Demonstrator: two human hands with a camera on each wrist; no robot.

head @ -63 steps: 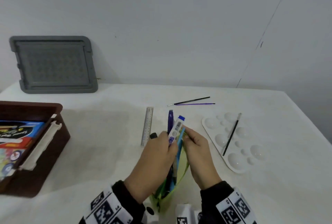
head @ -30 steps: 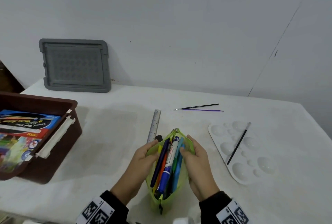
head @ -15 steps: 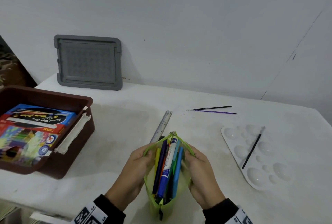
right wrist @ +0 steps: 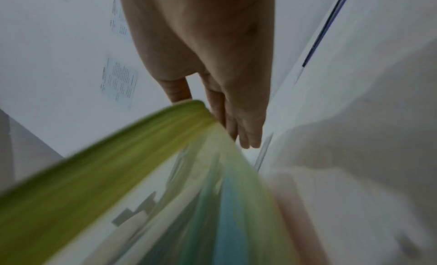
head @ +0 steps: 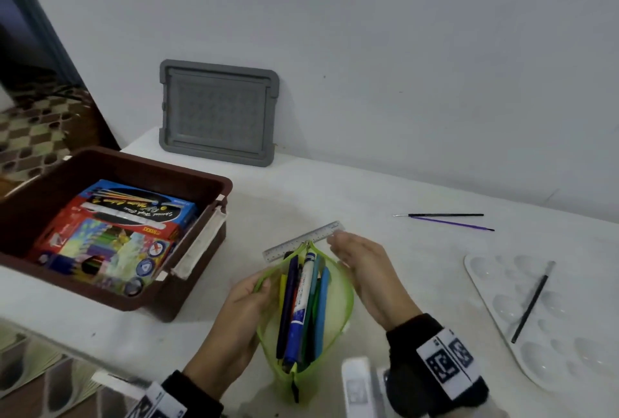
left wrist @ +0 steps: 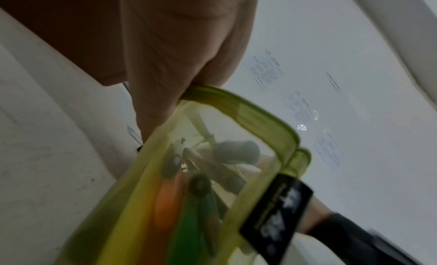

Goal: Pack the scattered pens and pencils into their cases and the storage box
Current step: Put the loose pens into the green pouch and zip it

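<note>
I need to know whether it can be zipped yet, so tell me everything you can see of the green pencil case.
The pencil case is a translucent lime-green pouch, soft plastic or mesh by its look, with a darker green zip edge and a black tag on its side. It lies on the white table, unzipped, mouth spread wide. Pens fill it lengthwise: dark blue, white-and-blue, light blue, yellow, orange, green. The left hand pinches its left edge; the right hand is open beside its right edge.

The pencil case (head: 303, 313) lies on the desk (head: 385, 203) between both hands' fingers (head: 338, 241); beyond them the ruler (head: 303, 240), perhaps touching; storage box (head: 187, 183) left.
</note>
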